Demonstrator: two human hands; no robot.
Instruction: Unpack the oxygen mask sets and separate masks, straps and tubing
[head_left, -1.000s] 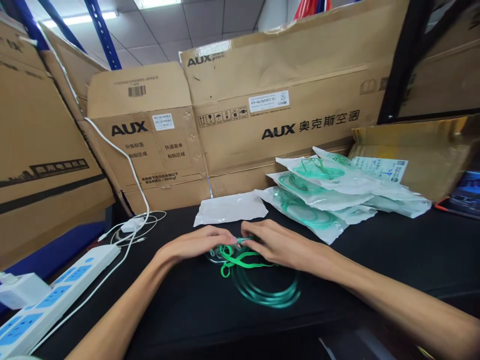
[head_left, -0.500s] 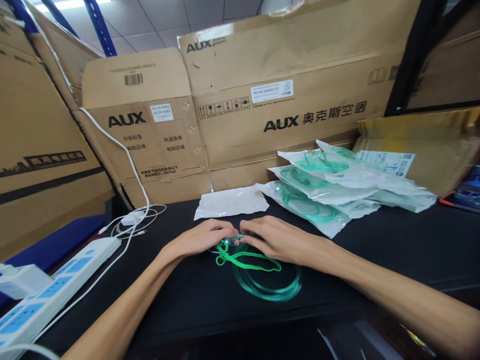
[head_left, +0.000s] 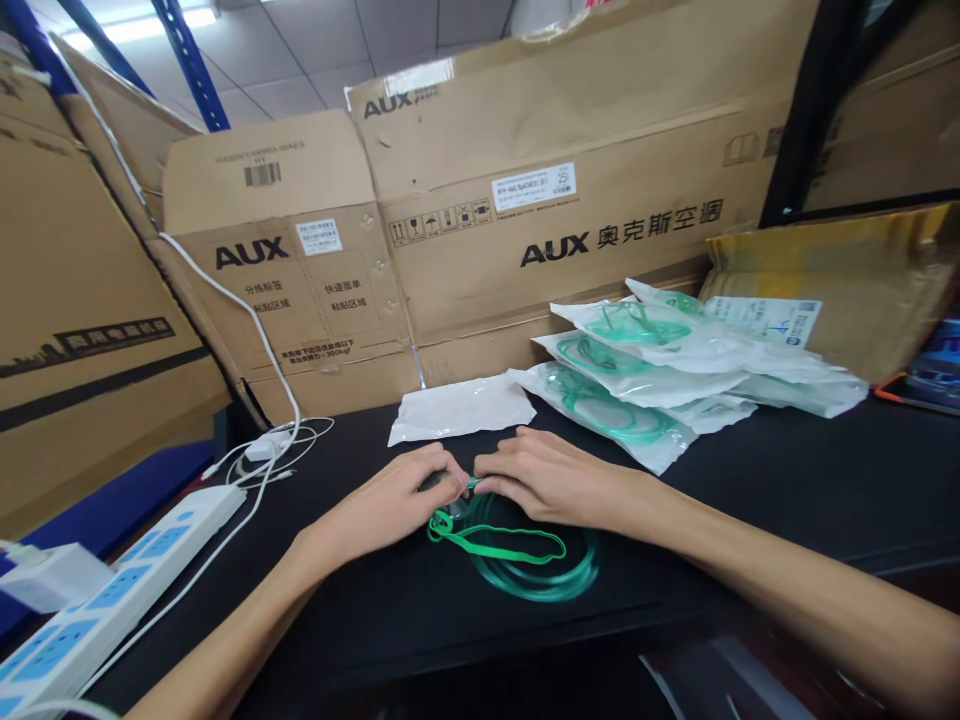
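On the black tabletop lies a coil of green plastic tubing (head_left: 536, 590). A bright green elastic strap (head_left: 517, 553) rests over it, tied to a clear plastic mask (head_left: 454, 508) that is mostly hidden by my fingers. My left hand (head_left: 412, 495) is closed, pinching the mask from the left. From the other side my right hand (head_left: 551, 480) pinches a green tube end, its fingertips almost meeting the left ones. A small green piece shows between both hands; whether tube and mask are joined there I cannot tell.
Behind my hands lies a flat white pouch (head_left: 461, 408). Sealed pouches (head_left: 637, 370) with green tubing are piled to the right, before a brown padded envelope (head_left: 847, 280). At left are a white power strip (head_left: 124, 590) and cables (head_left: 281, 440). Cardboard boxes (head_left: 465, 270) wall the back.
My left hand has turned slightly and shows more of its back, with the thumb side drawn nearer. The strap has shifted a little toward me. Both hands keep their pinch.
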